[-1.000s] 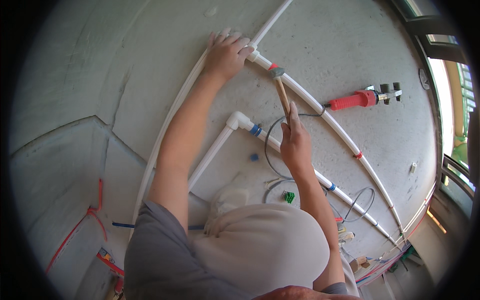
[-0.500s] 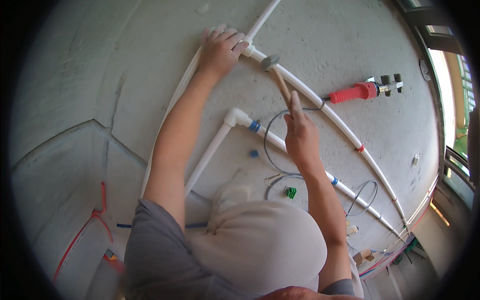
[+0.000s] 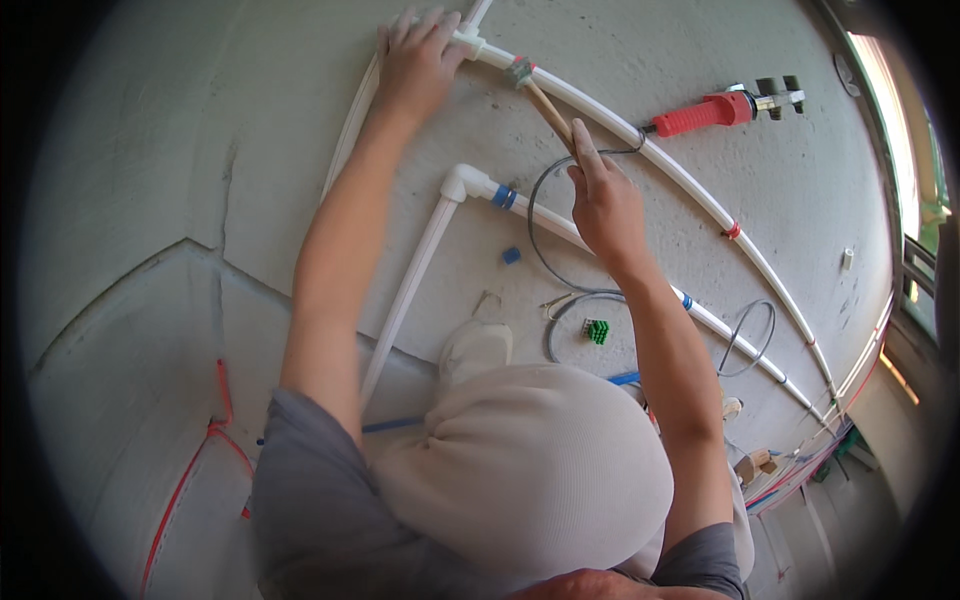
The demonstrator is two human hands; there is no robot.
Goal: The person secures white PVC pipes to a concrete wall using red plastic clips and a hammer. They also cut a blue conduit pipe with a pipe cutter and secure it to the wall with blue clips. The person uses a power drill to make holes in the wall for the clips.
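At the top, my left hand (image 3: 415, 70) is closed over a white plastic pipe (image 3: 352, 128), right beside a white tee fitting (image 3: 467, 42). The part under the palm is hidden. My right hand (image 3: 610, 212) grips the wooden handle of a hammer (image 3: 550, 112), its thumb side lying along the shaft. The grey hammer head is at the long white pipe (image 3: 588, 102) leaving the tee, next to a small red clip (image 3: 529, 66). Whether the head touches the clip or the pipe, I cannot tell.
A red-handled tool (image 3: 705, 115) lies beyond the long pipe. Nearer is a second white pipe run with an elbow (image 3: 466, 182) and blue clips (image 3: 504, 197). Grey cable (image 3: 533, 215) loops across the floor, near green clips (image 3: 597, 332) and a blue clip (image 3: 512, 255).
The view has shifted, so the floor items sit higher. The hammer head, blurred before, shows more sharply near the red clip. My left hand stays by the tee.
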